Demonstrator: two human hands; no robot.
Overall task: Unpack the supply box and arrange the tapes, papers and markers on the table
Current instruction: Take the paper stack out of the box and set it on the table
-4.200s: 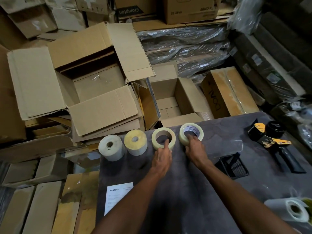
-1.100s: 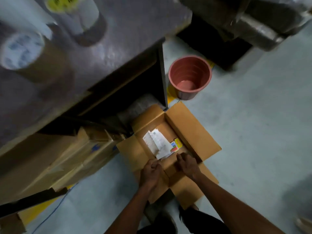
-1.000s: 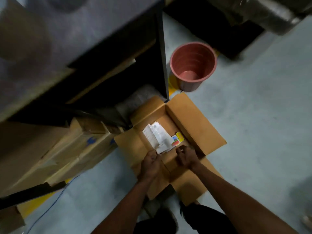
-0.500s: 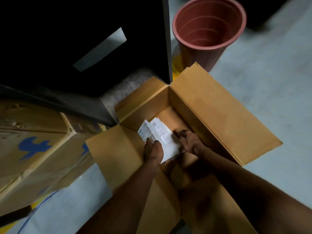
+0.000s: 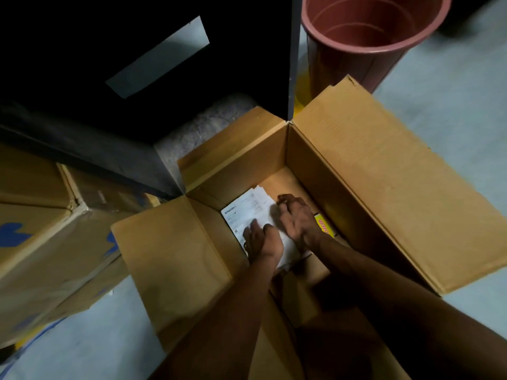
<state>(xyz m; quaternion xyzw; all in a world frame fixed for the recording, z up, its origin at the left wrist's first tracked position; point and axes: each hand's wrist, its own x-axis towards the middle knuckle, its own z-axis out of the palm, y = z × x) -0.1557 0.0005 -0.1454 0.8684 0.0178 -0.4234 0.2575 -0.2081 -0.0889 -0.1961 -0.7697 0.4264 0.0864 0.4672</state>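
Dim, softly blurred wide-angle view; deep shadow under the table, edges bent by the lens.

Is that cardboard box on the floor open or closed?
Open. The cardboard box has its flaps spread outward, and both hands reach inside onto the papers at its bottom.

I see a pale grey floor [image 5: 452, 111] carrying everything here. An open cardboard box [image 5: 384, 193] sits on it at the centre and right of the frame, flaps spread outward. A reddish-brown bucket [image 5: 356, 50] stands at the upper right, just behind the box. More cardboard cartons [image 5: 49, 242] rest on the floor at the left.
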